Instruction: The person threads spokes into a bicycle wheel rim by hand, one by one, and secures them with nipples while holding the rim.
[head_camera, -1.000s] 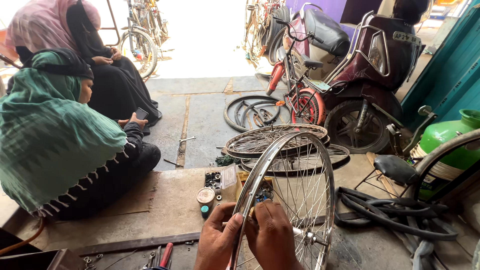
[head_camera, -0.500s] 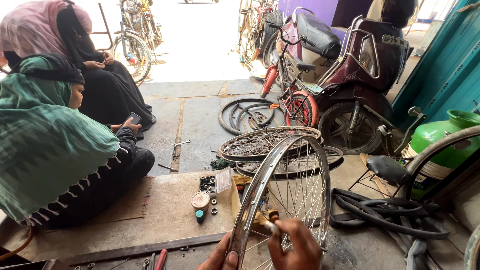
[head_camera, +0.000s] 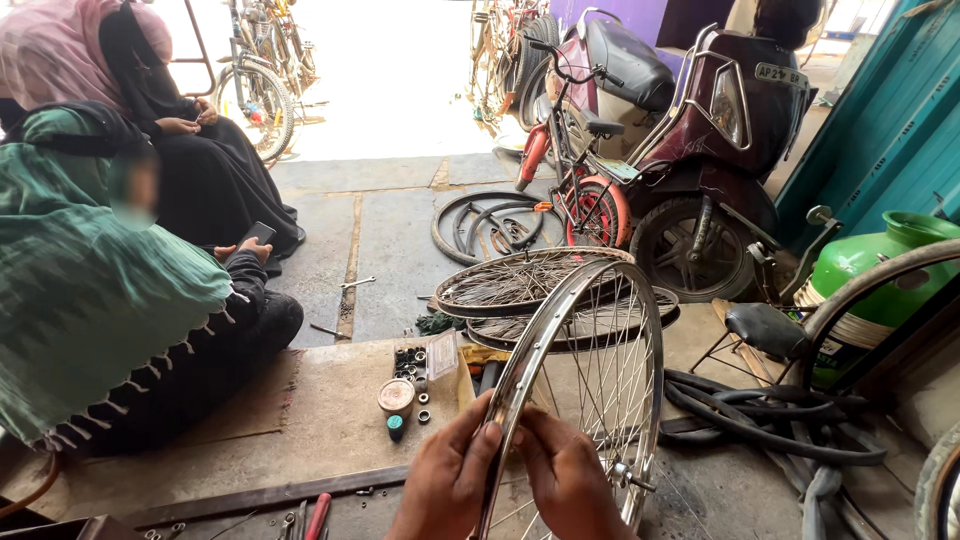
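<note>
Upright at bottom centre, bicycle wheel rim, pinched at its near edge between left hand and right hand, fingers of both closed on the metal. Just left on the floor, small round tin; beyond, stacked spoked wheels.

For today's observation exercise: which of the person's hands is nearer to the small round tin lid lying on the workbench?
Left. The left hand grips the wheel rim on the side facing the round tin lid, just below and right of it. The right hand holds the rim's far side, farther away.
</note>
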